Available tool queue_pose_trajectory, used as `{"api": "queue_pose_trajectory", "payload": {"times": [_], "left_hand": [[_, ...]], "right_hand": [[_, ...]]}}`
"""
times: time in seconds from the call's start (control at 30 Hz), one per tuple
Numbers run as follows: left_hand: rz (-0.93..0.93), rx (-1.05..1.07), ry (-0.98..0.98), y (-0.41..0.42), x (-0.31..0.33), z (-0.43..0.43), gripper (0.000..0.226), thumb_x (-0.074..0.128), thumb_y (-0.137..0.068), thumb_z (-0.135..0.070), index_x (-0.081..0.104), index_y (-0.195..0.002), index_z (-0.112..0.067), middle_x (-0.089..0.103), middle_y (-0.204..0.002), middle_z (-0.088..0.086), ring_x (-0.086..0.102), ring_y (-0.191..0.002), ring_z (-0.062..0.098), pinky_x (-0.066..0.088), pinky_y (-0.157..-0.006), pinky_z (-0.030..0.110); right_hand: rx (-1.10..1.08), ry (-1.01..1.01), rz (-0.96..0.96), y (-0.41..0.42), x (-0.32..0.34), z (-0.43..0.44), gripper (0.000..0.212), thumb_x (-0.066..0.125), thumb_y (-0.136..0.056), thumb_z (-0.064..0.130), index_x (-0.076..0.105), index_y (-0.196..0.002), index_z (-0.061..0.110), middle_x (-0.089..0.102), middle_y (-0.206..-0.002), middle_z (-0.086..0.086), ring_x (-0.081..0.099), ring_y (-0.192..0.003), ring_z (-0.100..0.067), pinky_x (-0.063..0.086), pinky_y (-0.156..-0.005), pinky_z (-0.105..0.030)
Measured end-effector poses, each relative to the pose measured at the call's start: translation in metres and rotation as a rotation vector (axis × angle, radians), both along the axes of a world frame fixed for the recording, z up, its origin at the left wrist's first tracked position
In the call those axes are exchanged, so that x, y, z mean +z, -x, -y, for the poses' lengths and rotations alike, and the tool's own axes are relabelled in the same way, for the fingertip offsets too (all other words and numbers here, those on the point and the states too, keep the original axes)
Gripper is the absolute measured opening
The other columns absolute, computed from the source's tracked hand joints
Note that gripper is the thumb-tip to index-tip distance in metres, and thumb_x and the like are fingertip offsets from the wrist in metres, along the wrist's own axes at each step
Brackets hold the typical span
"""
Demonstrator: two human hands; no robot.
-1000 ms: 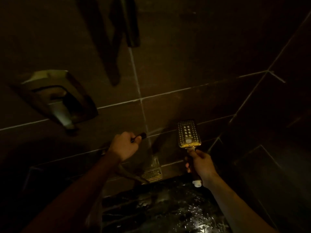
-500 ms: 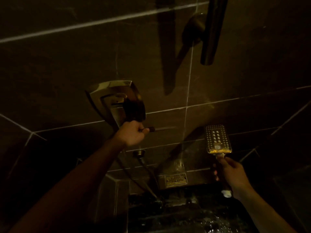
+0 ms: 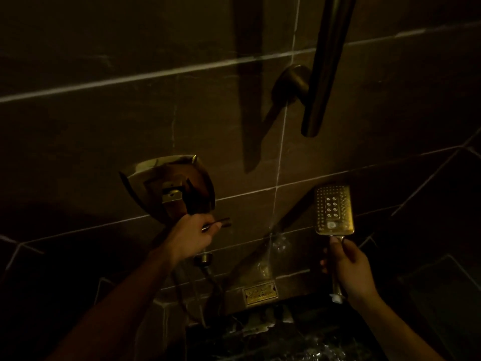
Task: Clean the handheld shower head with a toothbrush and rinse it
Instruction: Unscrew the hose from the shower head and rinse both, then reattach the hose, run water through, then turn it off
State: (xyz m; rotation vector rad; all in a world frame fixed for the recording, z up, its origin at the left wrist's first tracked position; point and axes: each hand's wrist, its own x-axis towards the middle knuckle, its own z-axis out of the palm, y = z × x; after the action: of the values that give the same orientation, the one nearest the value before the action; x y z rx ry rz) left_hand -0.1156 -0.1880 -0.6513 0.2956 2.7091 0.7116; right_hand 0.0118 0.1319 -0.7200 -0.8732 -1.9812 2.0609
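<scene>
The light is very dim. My right hand [image 3: 350,272] grips the handle of a gold, rectangular handheld shower head [image 3: 334,209], held upright with its nozzle face toward me. My left hand [image 3: 191,237] is closed around a dark toothbrush [image 3: 221,223]; its end pokes out to the right of my fist. That fist sits just under the gold mixer valve plate [image 3: 169,188] on the wall, against its dark lever. Whether the fingers touch the lever I cannot tell. A thin stream of water [image 3: 279,162] falls down the wall between my two hands.
Dark tiled walls surround me. A metal slide bar [image 3: 325,74] with its round wall bracket hangs at the upper right. Below my left hand are a hose outlet [image 3: 204,257] and hose, a small gold plate [image 3: 260,293] and a wet dark floor [image 3: 286,342].
The view tilted upward, bringing the slide bar and valve plate further into frame. My left hand rose with the toothbrush from mid-wall to the valve lever. The right hand keeps the shower head upright.
</scene>
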Motion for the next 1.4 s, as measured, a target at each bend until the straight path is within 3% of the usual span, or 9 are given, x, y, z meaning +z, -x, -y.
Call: {"api": "queue_pose_trajectory", "payload": {"times": [0.2,0.3,0.57,0.7,0.83,0.97,1.07,1.23,1.4], "left_hand": [[-0.009,-0.042,-0.132,-0.009,0.013,-0.026,0.022,0.057,-0.098,-0.034,0.069,-0.085,-0.021,0.066,-0.068,0.004,0.064,-0.063,0.015,0.044,-0.056,0.029],[0.04,-0.121,-0.246,-0.022,0.023,-0.05,0.018,0.058,-0.098,-0.032,0.067,-0.086,-0.022,0.06,-0.062,0.0,0.056,-0.053,0.007,0.041,-0.053,0.028],[0.164,-0.145,-0.542,-0.07,0.089,-0.132,0.014,0.05,-0.101,-0.029,0.06,-0.093,-0.023,0.055,-0.058,-0.003,0.05,-0.049,0.007,0.042,-0.049,0.023],[0.114,-0.14,-0.622,-0.107,0.125,-0.17,0.014,0.048,-0.102,-0.03,0.059,-0.099,-0.022,0.056,-0.065,0.001,0.052,-0.05,0.008,0.045,-0.05,0.02],[0.147,-0.132,-0.711,-0.152,0.152,-0.208,0.011,0.048,-0.102,-0.029,0.058,-0.106,-0.028,0.055,-0.067,0.002,0.052,-0.051,0.008,0.046,-0.051,0.021],[0.202,-0.155,-0.74,-0.196,0.168,-0.244,0.014,0.047,-0.102,-0.034,0.057,-0.111,-0.03,0.055,-0.071,0.002,0.054,-0.059,0.013,0.047,-0.057,0.023],[0.25,-0.159,-0.764,-0.233,0.183,-0.273,0.018,0.048,-0.102,-0.036,0.056,-0.117,-0.03,0.056,-0.073,0.002,0.054,-0.061,0.012,0.048,-0.058,0.02],[0.259,-0.21,-0.787,-0.28,0.188,-0.312,0.016,0.051,-0.099,-0.042,0.058,-0.112,-0.037,0.059,-0.073,-0.001,0.057,-0.063,0.01,0.051,-0.066,0.023],[0.26,-0.212,-0.769,-0.31,0.196,-0.342,0.012,0.053,-0.099,-0.037,0.059,-0.108,-0.031,0.061,-0.076,-0.003,0.059,-0.07,0.008,0.053,-0.067,0.022]], "right_hand": [[-0.097,-0.05,-0.116,-0.008,0.04,-0.025,0.015,0.055,-0.104,0.024,0.069,-0.111,0.02,0.072,-0.096,-0.013,0.07,-0.076,-0.023,0.058,-0.065,-0.029],[-0.1,-0.072,-0.188,-0.013,0.073,-0.043,0.018,0.054,-0.105,0.015,0.07,-0.112,0.02,0.075,-0.091,-0.001,0.072,-0.079,-0.013,0.058,-0.068,-0.021],[-0.06,-0.13,-0.291,-0.041,0.177,-0.093,0.022,0.053,-0.105,0.017,0.069,-0.119,0.023,0.076,-0.111,0.001,0.073,-0.099,-0.013,0.058,-0.081,-0.024],[-0.041,-0.134,-0.336,-0.063,0.23,-0.117,0.023,0.05,-0.106,0.018,0.067,-0.121,0.024,0.074,-0.116,0.001,0.072,-0.104,-0.011,0.059,-0.078,-0.021],[-0.013,-0.106,-0.369,-0.094,0.27,-0.14,0.027,0.049,-0.106,0.02,0.065,-0.127,0.021,0.073,-0.12,0.001,0.072,-0.107,-0.014,0.059,-0.078,-0.023],[-0.017,-0.086,-0.381,-0.126,0.298,-0.159,0.025,0.049,-0.106,0.019,0.066,-0.124,0.024,0.073,-0.12,0.0,0.07,-0.112,-0.019,0.054,-0.093,-0.034],[-0.035,-0.063,-0.39,-0.149,0.313,-0.173,0.024,0.05,-0.106,0.018,0.066,-0.122,0.023,0.073,-0.115,-0.002,0.07,-0.106,-0.016,0.054,-0.089,-0.031],[-0.058,-0.045,-0.418,-0.178,0.321,-0.202,0.024,0.052,-0.105,0.018,0.065,-0.126,0.017,0.072,-0.12,-0.012,0.071,-0.104,-0.018,0.056,-0.093,-0.034],[-0.075,-0.001,-0.446,-0.198,0.324,-0.22,0.019,0.053,-0.105,0.016,0.067,-0.117,0.021,0.074,-0.107,-0.01,0.07,-0.101,-0.025,0.055,-0.095,-0.043]]}}
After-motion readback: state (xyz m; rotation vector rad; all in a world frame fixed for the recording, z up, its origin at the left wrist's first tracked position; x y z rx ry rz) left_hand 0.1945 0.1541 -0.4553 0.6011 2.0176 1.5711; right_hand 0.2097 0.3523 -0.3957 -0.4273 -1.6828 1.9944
